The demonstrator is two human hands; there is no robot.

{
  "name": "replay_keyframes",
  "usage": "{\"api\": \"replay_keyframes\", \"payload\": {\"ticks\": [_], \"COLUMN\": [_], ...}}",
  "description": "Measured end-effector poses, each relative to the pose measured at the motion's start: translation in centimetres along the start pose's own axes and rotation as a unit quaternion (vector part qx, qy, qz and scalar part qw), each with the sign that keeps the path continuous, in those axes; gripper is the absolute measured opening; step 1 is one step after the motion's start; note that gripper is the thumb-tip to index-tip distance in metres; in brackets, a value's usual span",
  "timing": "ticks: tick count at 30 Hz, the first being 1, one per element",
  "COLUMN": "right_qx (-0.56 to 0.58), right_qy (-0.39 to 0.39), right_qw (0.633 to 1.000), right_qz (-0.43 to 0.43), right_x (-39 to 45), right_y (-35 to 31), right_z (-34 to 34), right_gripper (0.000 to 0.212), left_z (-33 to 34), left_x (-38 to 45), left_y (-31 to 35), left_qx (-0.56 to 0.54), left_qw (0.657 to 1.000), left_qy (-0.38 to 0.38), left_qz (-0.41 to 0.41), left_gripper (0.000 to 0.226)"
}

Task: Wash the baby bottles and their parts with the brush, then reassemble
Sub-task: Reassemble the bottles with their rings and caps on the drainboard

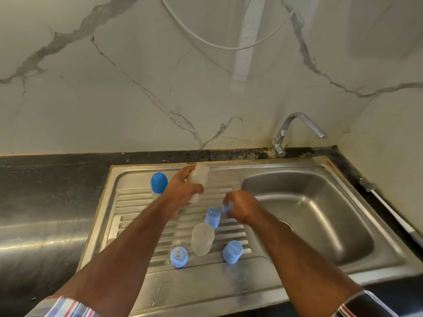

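Note:
My left hand [180, 193] grips a clear baby bottle [198, 180], held tilted above the ribbed drainboard [135, 207]. To its right, my right hand [242, 208] pinches a small light-blue bottle part [227, 208] just above the board. A second clear bottle [202, 239] stands open on the drainboard. Around it sit a light-blue cap [212, 217], another light-blue cap [231, 252] and a blue collar with a clear nipple [179, 257]. A capped bottle with a dark-blue dome lid [159, 183] stands at the back left. No brush is identifiable.
The steel sink basin [320, 202] lies to the right, its drain partly hidden by my right forearm. A chrome tap [295, 131] rises behind it. Dark countertop [45, 179] runs to the left. A white-handled tool [384, 204] lies along the right wall.

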State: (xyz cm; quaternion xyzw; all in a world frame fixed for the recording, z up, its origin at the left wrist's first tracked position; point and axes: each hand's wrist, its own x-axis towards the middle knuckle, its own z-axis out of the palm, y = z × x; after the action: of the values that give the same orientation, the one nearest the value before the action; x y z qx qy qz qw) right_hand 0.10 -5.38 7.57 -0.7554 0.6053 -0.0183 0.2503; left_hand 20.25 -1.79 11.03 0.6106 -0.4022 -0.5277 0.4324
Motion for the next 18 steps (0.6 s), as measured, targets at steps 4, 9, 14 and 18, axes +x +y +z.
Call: {"api": "replay_keyframes", "payload": {"ticks": [4, 9, 14, 18], "right_qx": [0.359, 0.208, 0.184, 0.206], "right_qy": [0.077, 0.032, 0.016, 0.0], "right_qw": [0.93, 0.964, 0.968, 0.97], "right_qz": [-0.019, -0.162, -0.169, -0.131], "right_x": [-0.6, -1.1, -0.6, 0.2], "right_y": [-2.1, -4.1, -4.5, -4.3], "right_z": [-6.4, -9.6, -10.1, -10.0], "right_gripper": [0.034, 0.046, 0.044, 0.033], "left_z": [0.0, 0.1, -0.2, -0.2], "left_x": [0.2, 0.5, 0.6, 0.4], "left_y": [-0.1, 0.6, 0.7, 0.8], "left_qx": [0.069, 0.082, 0.098, 0.181], "left_qw": [0.997, 0.993, 0.987, 0.965], "left_qy": [-0.01, -0.049, -0.078, -0.07], "left_qz": [0.039, 0.075, 0.101, 0.175], "left_gripper": [0.066, 0.064, 0.068, 0.072]}}
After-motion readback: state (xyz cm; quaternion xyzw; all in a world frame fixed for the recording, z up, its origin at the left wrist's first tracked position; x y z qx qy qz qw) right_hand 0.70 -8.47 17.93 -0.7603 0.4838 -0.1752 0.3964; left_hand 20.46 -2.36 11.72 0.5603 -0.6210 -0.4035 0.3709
